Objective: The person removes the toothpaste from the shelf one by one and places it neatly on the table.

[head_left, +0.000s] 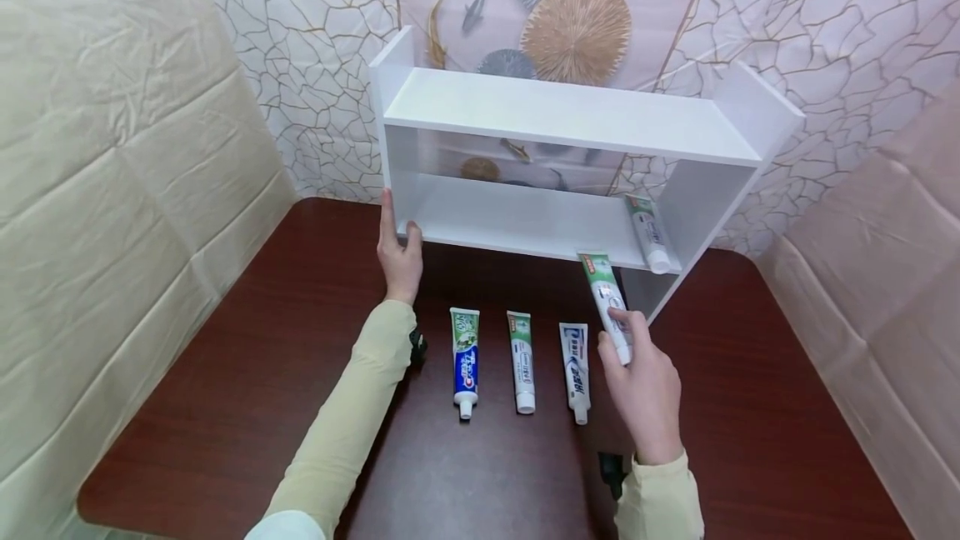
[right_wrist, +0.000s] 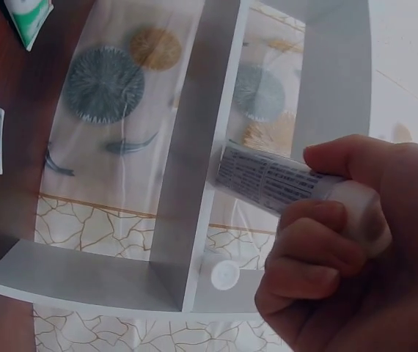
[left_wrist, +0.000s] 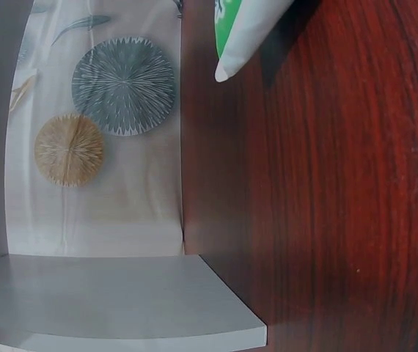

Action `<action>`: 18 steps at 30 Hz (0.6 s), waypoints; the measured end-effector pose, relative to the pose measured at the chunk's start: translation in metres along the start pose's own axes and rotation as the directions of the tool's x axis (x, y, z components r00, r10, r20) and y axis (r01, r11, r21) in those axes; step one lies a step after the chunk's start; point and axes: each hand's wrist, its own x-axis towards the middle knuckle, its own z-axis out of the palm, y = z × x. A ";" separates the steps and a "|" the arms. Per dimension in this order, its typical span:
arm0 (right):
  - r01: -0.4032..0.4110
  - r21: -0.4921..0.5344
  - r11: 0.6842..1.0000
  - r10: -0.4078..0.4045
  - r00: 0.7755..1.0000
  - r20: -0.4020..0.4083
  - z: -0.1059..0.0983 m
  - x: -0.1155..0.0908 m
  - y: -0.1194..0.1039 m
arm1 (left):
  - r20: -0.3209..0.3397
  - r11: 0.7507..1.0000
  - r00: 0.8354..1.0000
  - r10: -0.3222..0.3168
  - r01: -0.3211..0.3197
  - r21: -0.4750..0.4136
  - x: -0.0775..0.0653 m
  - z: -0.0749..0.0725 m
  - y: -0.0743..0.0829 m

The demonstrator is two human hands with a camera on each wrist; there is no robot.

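Note:
My right hand (head_left: 647, 382) pinches a green-and-white toothpaste tube (head_left: 606, 300) near its cap. The tube's flat end is at the front edge of the white shelf (head_left: 517, 208), as the right wrist view also shows. A similar toothpaste tube (head_left: 647, 232) lies on that board at the right, cap toward me. My left hand (head_left: 401, 263) grips the shelf's left side panel at the lower board, thumb at the front and a finger up along the outside. On the table (head_left: 480, 473) lie a blue-and-green toothpaste tube (head_left: 466, 361), a green-and-white one (head_left: 522, 361) and a blue-and-white one (head_left: 576, 369).
The shelf's upper board (head_left: 562, 111) bears nothing. Patterned cloth (head_left: 322, 65) hangs behind the shelf, with quilted panels (head_left: 120, 215) at the left and right of the table. The lower board stands raised above the table on side panels.

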 end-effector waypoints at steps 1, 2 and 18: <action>-0.002 0.011 1.000 0.003 1.000 -0.009 -0.001 -0.003 0.000 | 0.001 1.000 1.000 0.000 0.000 -0.004 0.000 0.000 0.000; -0.005 0.020 1.000 0.005 1.000 -0.016 -0.002 -0.006 -0.001 | 0.001 1.000 1.000 0.000 0.000 -0.007 0.000 0.000 0.001; 0.004 0.029 1.000 -0.001 0.995 -0.101 -0.012 -0.028 0.011 | -0.015 1.000 1.000 0.010 -0.010 -0.027 -0.001 0.002 -0.002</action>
